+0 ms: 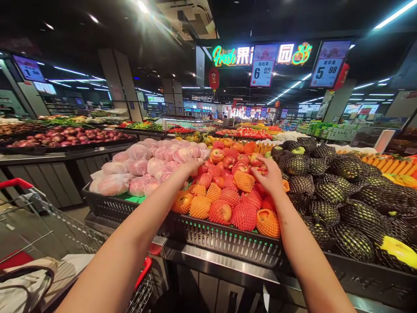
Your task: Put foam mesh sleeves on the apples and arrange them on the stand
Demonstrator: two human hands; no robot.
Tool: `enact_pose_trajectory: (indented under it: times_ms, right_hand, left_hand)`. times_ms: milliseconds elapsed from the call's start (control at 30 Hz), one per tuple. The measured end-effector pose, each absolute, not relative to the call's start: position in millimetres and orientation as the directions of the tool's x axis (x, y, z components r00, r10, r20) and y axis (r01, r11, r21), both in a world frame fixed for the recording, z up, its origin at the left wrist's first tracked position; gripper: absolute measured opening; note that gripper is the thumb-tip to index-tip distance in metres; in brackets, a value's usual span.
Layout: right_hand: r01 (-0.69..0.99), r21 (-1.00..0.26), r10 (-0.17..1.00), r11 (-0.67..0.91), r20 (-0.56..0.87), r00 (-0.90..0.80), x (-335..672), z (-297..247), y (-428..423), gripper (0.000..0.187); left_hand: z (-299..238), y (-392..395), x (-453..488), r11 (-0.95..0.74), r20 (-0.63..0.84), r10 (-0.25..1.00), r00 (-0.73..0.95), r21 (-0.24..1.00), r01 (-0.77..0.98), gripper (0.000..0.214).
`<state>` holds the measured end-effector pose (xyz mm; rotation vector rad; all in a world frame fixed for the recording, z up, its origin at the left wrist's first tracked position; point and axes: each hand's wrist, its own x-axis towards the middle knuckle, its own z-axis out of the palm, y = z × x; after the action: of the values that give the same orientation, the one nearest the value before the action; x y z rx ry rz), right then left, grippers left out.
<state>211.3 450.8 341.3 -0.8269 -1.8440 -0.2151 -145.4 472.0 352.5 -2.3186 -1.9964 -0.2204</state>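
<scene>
Both of my arms reach over a black basket heaped with red apples, many in orange or pink foam nets. At the left side of the heap is my left hand, close to a bare red apple. Its fingers point inward, but most of them are hidden, so its grip is unclear. On the right side, my right hand curls its thumb and fingers around a red apple that still rests among the others.
Pink fruit in clear wrap lies left of the apples. Dark-netted green melons are piled right. A shopping cart holding a light bag stands at lower left. Red onions fill another stand. Price signs hang overhead.
</scene>
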Motion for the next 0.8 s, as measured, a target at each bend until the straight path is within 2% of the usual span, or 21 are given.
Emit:
enact_pose_trajectory:
  times_ms: [100, 200, 300, 367, 433, 500, 567, 633, 667, 733, 800]
  right_hand:
    - [0.624, -0.230, 0.446, 0.747, 0.869, -0.214, 210.4, 341.5, 450.2, 0.036]
    - [0.611, -0.251, 0.445, 0.751, 0.876, -0.187, 212.6, 343.8, 449.0, 0.035]
    - [0.577, -0.291, 0.426, 0.763, 0.898, -0.111, 215.1, 346.9, 447.8, 0.031]
    - [0.554, -0.322, 0.423, 0.768, 0.904, -0.062, 215.1, 348.1, 447.0, 0.028]
    - [0.548, -0.337, 0.426, 0.765, 0.904, -0.040, 213.7, 348.5, 446.0, 0.026]
    - [0.552, -0.342, 0.430, 0.761, 0.902, -0.033, 211.7, 348.6, 444.6, 0.025]
    - [0.539, -0.355, 0.429, 0.764, 0.903, -0.014, 209.7, 349.3, 442.8, 0.026]
    - [0.522, -0.375, 0.424, 0.766, 0.905, 0.027, 208.3, 350.4, 440.8, 0.026]
    - [0.520, -0.386, 0.422, 0.762, 0.905, 0.053, 207.8, 351.1, 440.0, 0.025]
    - [0.534, -0.403, 0.420, 0.744, 0.902, 0.096, 207.1, 351.8, 439.2, 0.024]
    - [0.554, -0.417, 0.430, 0.721, 0.896, 0.115, 206.9, 351.1, 440.7, 0.026]
  left_hand:
    - [357.6, 473.4, -151.2, -0.194, 0.157, 0.971, 0.179, 0.088, 0.977, 0.083]
    - [367.4, 449.8, -161.6, -0.213, 0.235, 0.956, 0.175, 0.145, 0.966, 0.079]
    - [372.7, 394.2, -185.7, -0.248, 0.437, 0.888, 0.146, 0.185, 0.951, 0.064]
    - [366.0, 343.4, -211.2, -0.305, 0.633, 0.766, 0.117, 0.196, 0.932, 0.049]
    - [345.6, 289.0, -241.6, -0.242, 0.747, 0.665, -0.018, 0.238, 0.941, 0.038]
    - [310.6, 237.7, -271.9, -0.014, 0.757, 0.595, -0.270, 0.347, 0.938, 0.035]
    - [264.5, 193.8, -297.0, 0.221, 0.680, 0.544, -0.491, 0.448, 0.866, 0.034]
    - [214.2, 159.3, -313.8, 0.338, 0.557, 0.592, -0.583, 0.485, 0.807, 0.031]
    - [189.8, 145.8, -318.8, 0.388, 0.454, 0.650, -0.609, 0.491, 0.780, 0.029]
    - [145.9, 127.0, -323.0, 0.511, 0.130, 0.764, -0.632, 0.476, 0.716, 0.023]
    - [111.8, 118.7, -321.7, 0.593, -0.138, 0.784, -0.605, 0.452, 0.666, 0.016]
